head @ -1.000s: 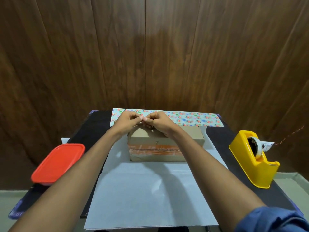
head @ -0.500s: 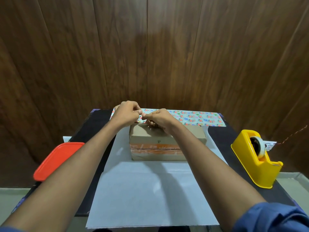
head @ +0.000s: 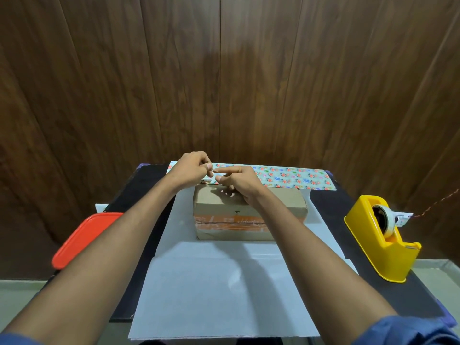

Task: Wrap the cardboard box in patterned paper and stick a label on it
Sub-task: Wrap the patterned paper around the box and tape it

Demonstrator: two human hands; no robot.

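cardboard box (head: 249,215): brown, orange tape band on front, mid-surface on white underside of patterned paper (head: 293,177) | floral edge folded up behind box | left hand (head: 190,170), right hand (head: 236,181): both pinching that edge above box's far left corner

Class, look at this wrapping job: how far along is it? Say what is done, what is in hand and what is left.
Done: the box sits on the paper, plain side up. In hand: both hands, left hand and right hand, meet above the box's far edge, fingers curled; what they pinch is too small to tell. Left: no side of the box is covered, the tape dispenser stands apart, and no label shows on the box.
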